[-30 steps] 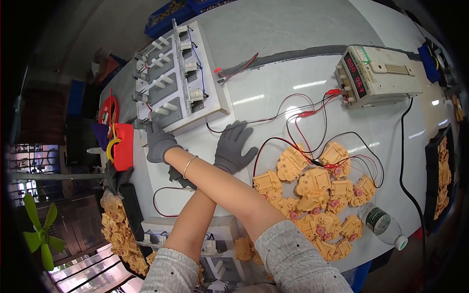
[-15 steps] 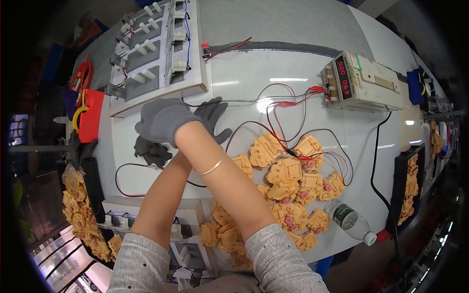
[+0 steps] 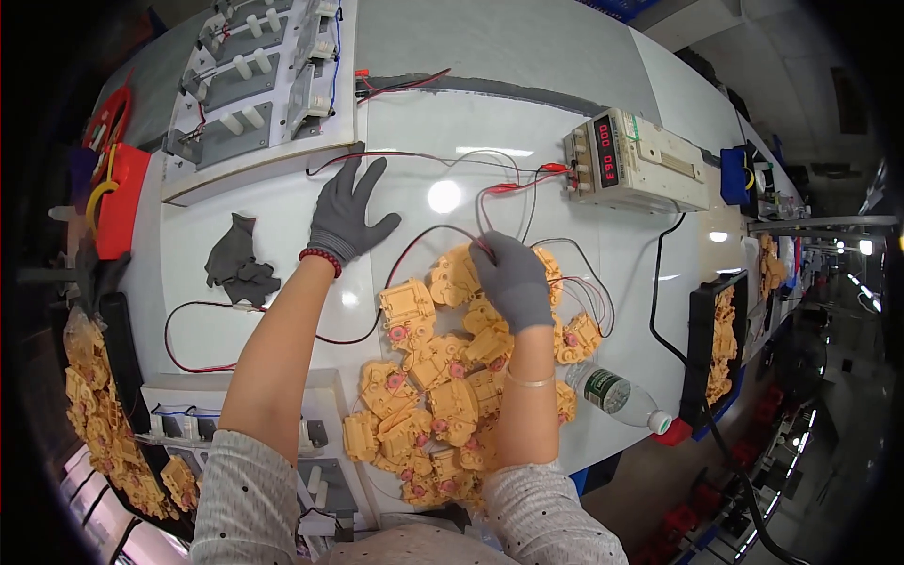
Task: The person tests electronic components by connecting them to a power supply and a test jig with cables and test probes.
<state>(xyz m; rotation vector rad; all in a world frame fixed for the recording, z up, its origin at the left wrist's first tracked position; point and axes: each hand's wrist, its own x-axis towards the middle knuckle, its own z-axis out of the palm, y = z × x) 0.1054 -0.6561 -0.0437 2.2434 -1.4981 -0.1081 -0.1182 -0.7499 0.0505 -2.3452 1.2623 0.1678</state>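
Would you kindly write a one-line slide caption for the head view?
Gloved right hand on the pile of yellow parts, gloved left hand spread flat on the white table.

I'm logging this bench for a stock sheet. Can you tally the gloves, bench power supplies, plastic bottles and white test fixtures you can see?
Grey gloves: 3, one on the left hand, one on the right hand, one spare glove lying loose
Power supply: 1
Plastic bottle: 1
White test fixtures: 2, far fixture, near fixture
Total: 7

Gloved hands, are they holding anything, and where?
The left hand holds nothing; it lies flat and open on the table. The right hand is curled over the red and black wires above the yellow parts; its grip is hidden.
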